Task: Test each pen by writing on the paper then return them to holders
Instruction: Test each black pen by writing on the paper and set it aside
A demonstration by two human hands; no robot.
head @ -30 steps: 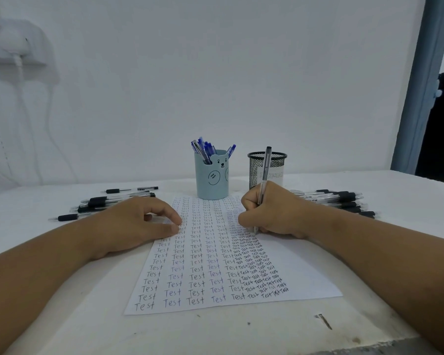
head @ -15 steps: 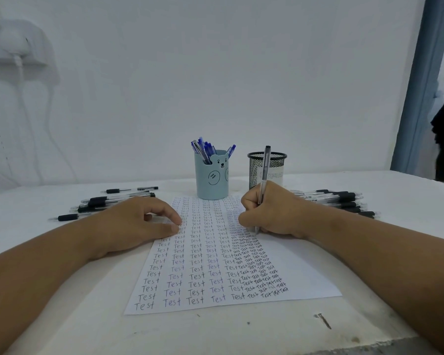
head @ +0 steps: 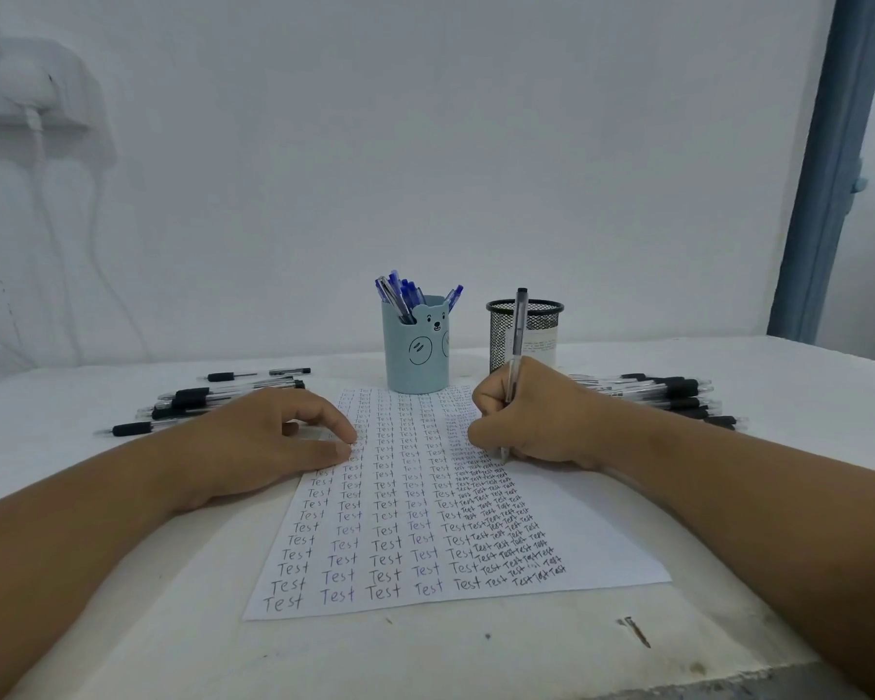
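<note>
The right hand [head: 531, 421] is closed around a clear-barrelled pen [head: 515, 346], fingers curled about the lower barrel. The pen stands close to upright, its black cap end rising above the knuckles in front of the mesh holder. Its tip meets the paper [head: 425, 507] at the right edge of the written block, just below the hand.

The paper lies flat on the white surface [head: 122, 623], long side running away from the person. Columns of the word "Test" fill its left and middle; the right-hand columns are smaller and crowded together. A blank strip remains along the right margin.

The left hand [head: 269, 442] rests palm down at the paper's left edge. Its fingers are loosely bent and grip nothing; the index fingertip and thumb tip touch the sheet.

Behind the paper stand two holders. The pale blue bear-faced holder [head: 416, 351] touches or just overlaps the far edge of the sheet and contains several blue pens [head: 400, 293]. The black mesh holder [head: 531, 330] stands just beside it, to the right; whether it contains any pens cannot be determined.

A group of black-gripped pens [head: 193, 401] lies on the surface to the left, beyond the left hand. A second group [head: 668, 391] lies to the right, behind the right forearm.
</note>
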